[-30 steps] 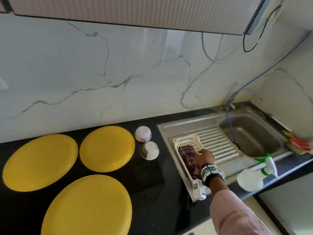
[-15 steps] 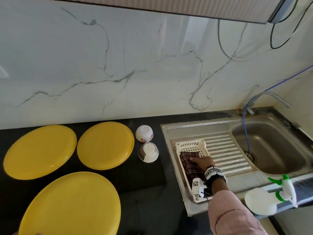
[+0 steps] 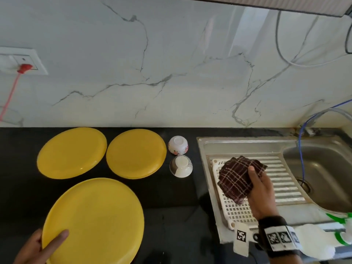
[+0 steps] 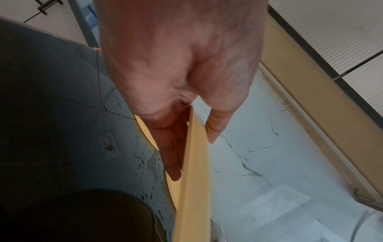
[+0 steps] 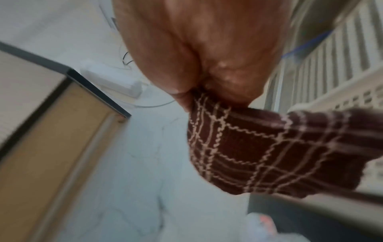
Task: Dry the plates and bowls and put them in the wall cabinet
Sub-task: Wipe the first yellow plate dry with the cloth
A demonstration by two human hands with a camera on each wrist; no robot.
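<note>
Cloth (image 3: 238,180) now off the tray (image 3: 236,210)

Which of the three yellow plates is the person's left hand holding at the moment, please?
The nearest yellow plate: the left hand grips its rim, thumb on top. The two far plates lie untouched by the wall.

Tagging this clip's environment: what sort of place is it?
Most likely a home kitchen. A steel sink with a ribbed drainboard is set into a black counter under a marble-look wall, with yellow plates and small bowls laid out beside it, and a wall cabinet overhead.
</note>
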